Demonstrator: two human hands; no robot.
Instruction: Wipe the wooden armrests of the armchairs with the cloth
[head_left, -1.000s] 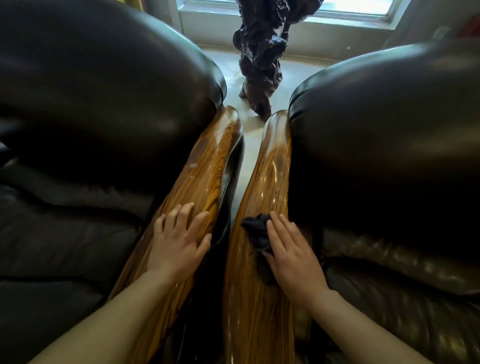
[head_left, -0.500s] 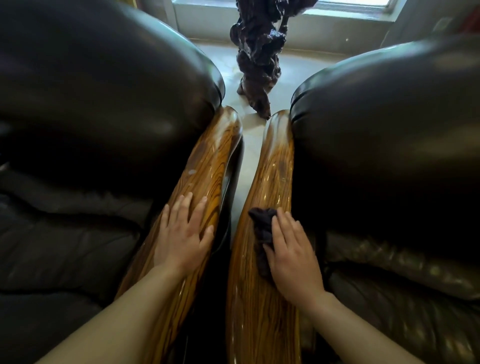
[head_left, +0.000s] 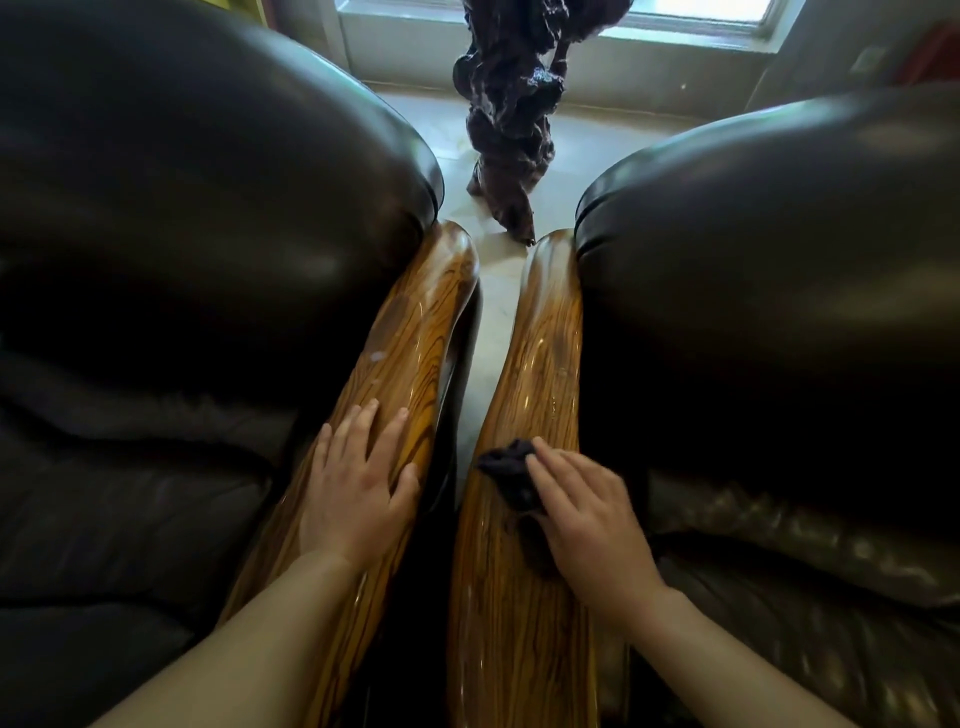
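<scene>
On the right armrest (head_left: 543, 364), the cloth (head_left: 506, 467) lies under the right hand's (head_left: 597, 525) flat fingers (head_left: 561, 467).

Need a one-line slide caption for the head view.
Right hand presses dark cloth on right wooden armrest; left hand rests flat on left armrest.

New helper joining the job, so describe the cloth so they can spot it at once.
Start at the right armchair, dark leather. On its glossy wooden armrest, under the right hand, lies the cloth. It is small, crumpled and near-black, the only soft thing on that wood.
</scene>
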